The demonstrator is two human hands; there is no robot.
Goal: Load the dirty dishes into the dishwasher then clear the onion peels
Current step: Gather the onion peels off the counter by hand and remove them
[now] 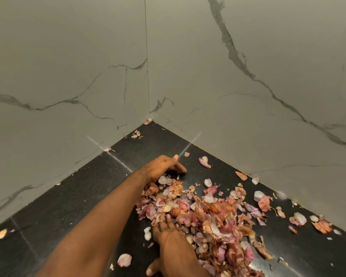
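A heap of pink and brown onion peels [208,216] lies on the black countertop [78,196] in a wall corner. My left hand [162,166] reaches in from the lower left and stands on its edge at the heap's far left side. Its thumb is up and its fingers touch the counter, holding nothing. My right hand [172,244] lies palm down at the near left side of the heap, fingers straight and tips against the peels. No dishes or dishwasher are in view.
Grey marble walls [248,96] close the counter on the left and right and meet at the far corner [149,119]. Loose peels are scattered along the right wall [300,216], in the corner and at the front left [1,233].
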